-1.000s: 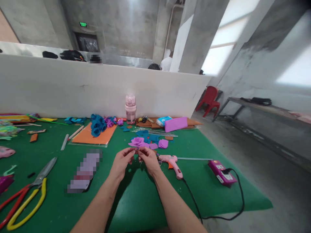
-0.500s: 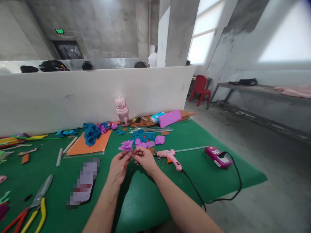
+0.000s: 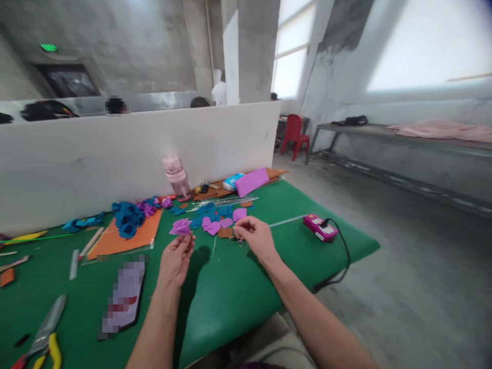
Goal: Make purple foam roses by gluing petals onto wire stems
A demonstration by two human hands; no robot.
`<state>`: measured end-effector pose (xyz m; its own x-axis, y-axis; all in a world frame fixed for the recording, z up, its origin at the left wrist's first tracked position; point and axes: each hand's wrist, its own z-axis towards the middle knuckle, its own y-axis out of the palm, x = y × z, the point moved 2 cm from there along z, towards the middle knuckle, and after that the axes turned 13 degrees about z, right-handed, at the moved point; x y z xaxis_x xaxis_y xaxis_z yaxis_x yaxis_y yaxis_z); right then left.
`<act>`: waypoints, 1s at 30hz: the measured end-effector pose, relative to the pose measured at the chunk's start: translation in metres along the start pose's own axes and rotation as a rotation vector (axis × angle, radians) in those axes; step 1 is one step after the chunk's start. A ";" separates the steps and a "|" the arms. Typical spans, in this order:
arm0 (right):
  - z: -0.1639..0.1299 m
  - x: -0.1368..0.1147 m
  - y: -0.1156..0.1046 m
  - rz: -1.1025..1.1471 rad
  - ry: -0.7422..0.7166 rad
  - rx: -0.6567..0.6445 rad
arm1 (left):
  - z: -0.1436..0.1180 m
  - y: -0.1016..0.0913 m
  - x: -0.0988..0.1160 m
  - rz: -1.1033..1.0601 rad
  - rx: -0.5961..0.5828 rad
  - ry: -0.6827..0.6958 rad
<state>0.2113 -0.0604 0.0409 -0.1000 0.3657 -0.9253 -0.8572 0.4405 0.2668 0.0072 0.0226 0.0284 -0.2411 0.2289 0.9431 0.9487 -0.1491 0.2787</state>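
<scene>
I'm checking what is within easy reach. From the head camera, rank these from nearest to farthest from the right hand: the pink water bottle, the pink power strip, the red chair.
From the right hand:
1. Pink power strip, to its right on the green mat.
2. Pink water bottle, back left by the white divider.
3. Red chair, far off beyond the table.

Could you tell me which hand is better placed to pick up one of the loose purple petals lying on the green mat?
The right hand, probably. It hovers just in front of the loose purple petals. The left hand sits farther back and nearer the finished purple flower.
</scene>
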 end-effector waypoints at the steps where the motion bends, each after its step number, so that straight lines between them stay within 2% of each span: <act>1: -0.002 -0.006 -0.019 -0.025 0.008 0.046 | 0.000 0.001 0.000 -0.003 0.003 -0.008; 4: -0.008 -0.017 -0.071 -0.206 0.059 0.160 | -0.001 0.005 0.000 -0.006 -0.006 -0.012; 7: -0.015 -0.015 -0.099 -0.511 0.125 0.120 | -0.001 0.007 0.000 -0.011 -0.023 0.018; 9: -0.019 -0.009 -0.100 -0.720 0.141 0.051 | -0.001 0.006 -0.001 -0.002 -0.031 0.021; 13: -0.020 0.008 -0.083 -0.990 0.274 -0.105 | -0.002 0.004 -0.002 0.017 -0.054 0.009; 15: -0.018 0.015 -0.077 -1.094 0.305 -0.127 | -0.002 0.003 -0.002 0.019 -0.075 0.005; 17: -0.015 0.019 -0.075 -1.107 0.312 -0.118 | -0.003 0.002 -0.002 0.014 -0.093 -0.001; 19: -0.012 0.019 -0.074 -1.034 0.296 -0.090 | -0.004 0.002 -0.003 -0.001 -0.104 -0.007; 21: -0.013 0.014 -0.071 -0.854 0.281 -0.033 | -0.004 0.002 -0.004 -0.023 -0.118 -0.013; 24: -0.018 -0.001 -0.059 -0.325 0.320 0.051 | -0.005 0.003 -0.004 -0.044 -0.133 -0.022; 27: -0.023 -0.017 -0.038 0.194 0.445 0.001 | -0.006 0.004 -0.004 -0.033 -0.137 -0.032; 30: -0.026 -0.023 -0.016 0.490 0.634 -0.156 | -0.007 0.004 -0.004 -0.022 -0.160 -0.027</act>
<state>0.2147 -0.0973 0.0510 -0.7088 -0.0662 -0.7023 -0.6975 0.2150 0.6836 0.0103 0.0147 0.0266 -0.2539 0.2597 0.9317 0.8979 -0.2949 0.3269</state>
